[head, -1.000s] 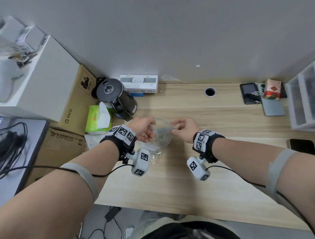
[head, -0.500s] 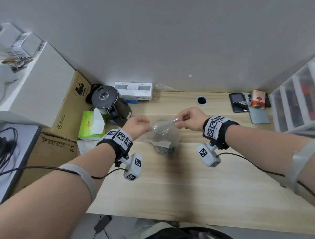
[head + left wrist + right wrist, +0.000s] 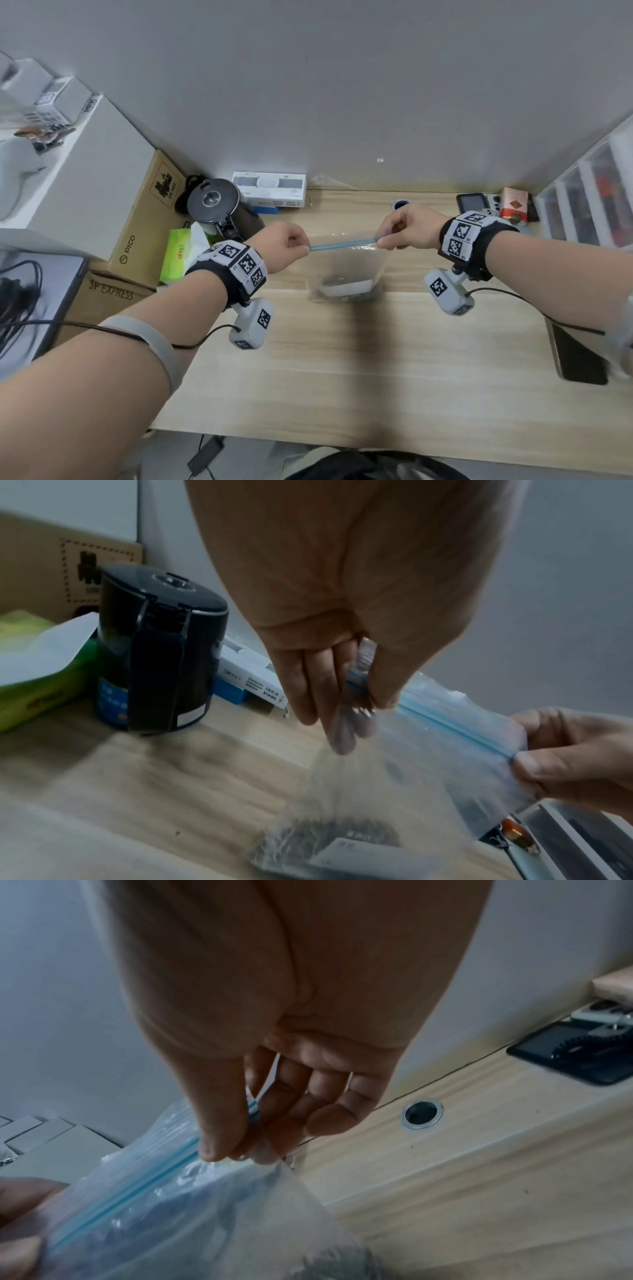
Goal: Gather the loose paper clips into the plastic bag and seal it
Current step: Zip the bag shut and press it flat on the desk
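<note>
A clear plastic bag [image 3: 346, 270] with a blue zip strip [image 3: 342, 245] hangs above the wooden desk [image 3: 342, 359], held up by both hands. My left hand [image 3: 291, 245] pinches the strip's left end between thumb and fingers [image 3: 342, 696]. My right hand [image 3: 399, 233] pinches the right end [image 3: 240, 1139]. The strip is pulled taut and straight between them. A dark heap of paper clips [image 3: 329, 840] lies in the bag's bottom beside a white card [image 3: 356, 856]. No loose clips show on the desk.
A black kettle [image 3: 219, 209] and a green tissue pack [image 3: 180, 253] stand at the left. Cardboard boxes [image 3: 147, 219] lie further left. A cable hole [image 3: 400, 205], a phone [image 3: 471, 204] and clear drawers [image 3: 589, 205] are at the back right. Another phone [image 3: 579, 356] lies near the right edge.
Both hands have risen and moved apart, stretching the bag's open mouth into a straight taut strip. The bag now hangs higher over the desk.
</note>
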Available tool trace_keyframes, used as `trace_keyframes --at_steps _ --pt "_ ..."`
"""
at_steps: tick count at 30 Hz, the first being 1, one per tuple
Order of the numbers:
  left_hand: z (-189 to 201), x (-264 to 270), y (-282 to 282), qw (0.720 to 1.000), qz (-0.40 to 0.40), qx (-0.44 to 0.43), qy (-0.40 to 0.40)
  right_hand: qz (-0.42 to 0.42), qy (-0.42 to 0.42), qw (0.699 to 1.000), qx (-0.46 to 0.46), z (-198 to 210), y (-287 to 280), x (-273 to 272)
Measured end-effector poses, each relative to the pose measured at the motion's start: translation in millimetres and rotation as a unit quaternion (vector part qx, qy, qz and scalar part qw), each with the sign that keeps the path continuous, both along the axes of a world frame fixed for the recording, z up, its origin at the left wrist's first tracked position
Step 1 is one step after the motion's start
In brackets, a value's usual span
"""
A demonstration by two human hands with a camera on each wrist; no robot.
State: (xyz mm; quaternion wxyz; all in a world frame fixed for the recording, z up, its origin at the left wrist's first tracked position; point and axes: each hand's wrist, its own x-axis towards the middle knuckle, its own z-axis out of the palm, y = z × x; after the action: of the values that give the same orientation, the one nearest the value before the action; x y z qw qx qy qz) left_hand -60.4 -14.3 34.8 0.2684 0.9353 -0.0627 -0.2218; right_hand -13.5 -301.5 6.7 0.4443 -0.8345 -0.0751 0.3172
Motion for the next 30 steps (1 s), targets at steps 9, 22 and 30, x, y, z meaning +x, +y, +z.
trace_keyframes --at_steps 9,22,30 --pt "7.4 3.1 -10.1 0.996 0.033 -0.068 0.036 0.043 -0.039 0.997 -0.05 15.2 -6.2 10.2" --pt "9.2 -1.3 -37.5 0.999 -0.004 -0.033 0.034 0.154 -0.12 0.978 -0.067 27.6 62.4 -17.5" --pt "3.0 -7.1 -27.6 0.998 0.029 -0.048 0.031 0.143 -0.11 0.982 -0.049 16.8 75.7 -15.6"
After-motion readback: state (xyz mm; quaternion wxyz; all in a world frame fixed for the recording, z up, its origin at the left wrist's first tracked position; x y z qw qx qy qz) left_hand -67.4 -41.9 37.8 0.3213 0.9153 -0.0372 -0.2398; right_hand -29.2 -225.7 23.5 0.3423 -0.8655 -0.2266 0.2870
